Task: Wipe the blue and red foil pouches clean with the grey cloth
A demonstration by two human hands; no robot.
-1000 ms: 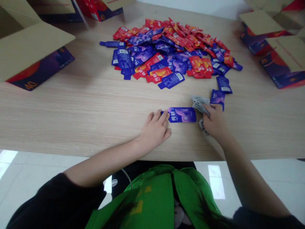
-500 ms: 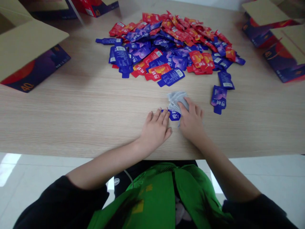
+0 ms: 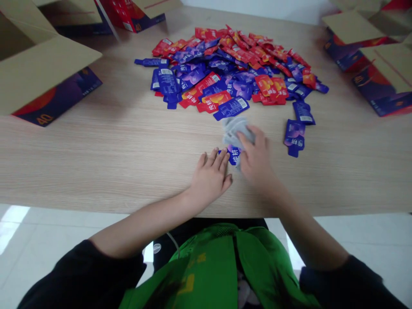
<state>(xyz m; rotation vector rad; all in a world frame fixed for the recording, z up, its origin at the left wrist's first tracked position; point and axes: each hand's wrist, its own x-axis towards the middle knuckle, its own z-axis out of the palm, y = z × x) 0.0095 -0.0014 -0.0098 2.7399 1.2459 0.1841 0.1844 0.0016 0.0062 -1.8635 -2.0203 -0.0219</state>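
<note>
While right fingers (image 3: 247,143) grip gray cloth (image 3: 234,131), the blue-purple pouch (image 3: 233,155) lies partly under outstretched left fingers (image 3: 219,159)

"纯耕" stands on the half-covered purple pouch (image 3: 234,151) at centre and an orange-and-red pouch (image 3: 213,101) above it; "40" marks the open carton (image 3: 54,75) at left and the red carton (image 3: 127,13), upper left.

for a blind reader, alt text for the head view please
A left hand touches one end of a purple pouch while the right hand holds a grey cloth partly over it. Beyond, red and purple pouches lie heaped on the table.
</note>
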